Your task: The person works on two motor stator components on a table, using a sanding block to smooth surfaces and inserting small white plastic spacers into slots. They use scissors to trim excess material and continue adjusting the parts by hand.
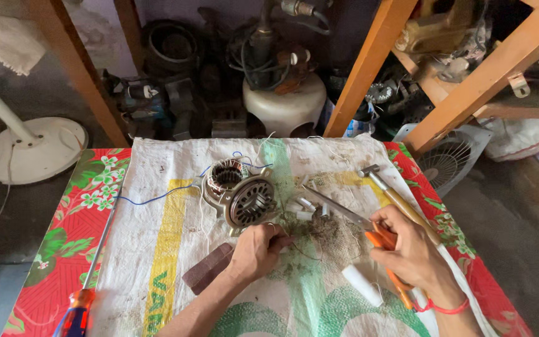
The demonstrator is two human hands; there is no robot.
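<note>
Two hands work low on the woven sack point(157, 187): the left hand point(258, 249) curls loosely, fingertips pinching a thin wire beside the motor stator point(239, 195), while the right hand point(410, 249) is closed around orange-handled scissors point(369, 228), blades pointing at the stator. That metal stator looks heavy and rigid, best gripped by its outer housing; its fine copper windings look fragile. A hammer point(400, 203) lies just beyond, a screwdriver point(85, 293) far left

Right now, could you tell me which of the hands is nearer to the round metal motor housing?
The left hand is nearer: it sits just below the motor housing, almost touching its lower edge. The right hand is off to the right, gripping orange-handled scissors, well apart from the housing.
</note>
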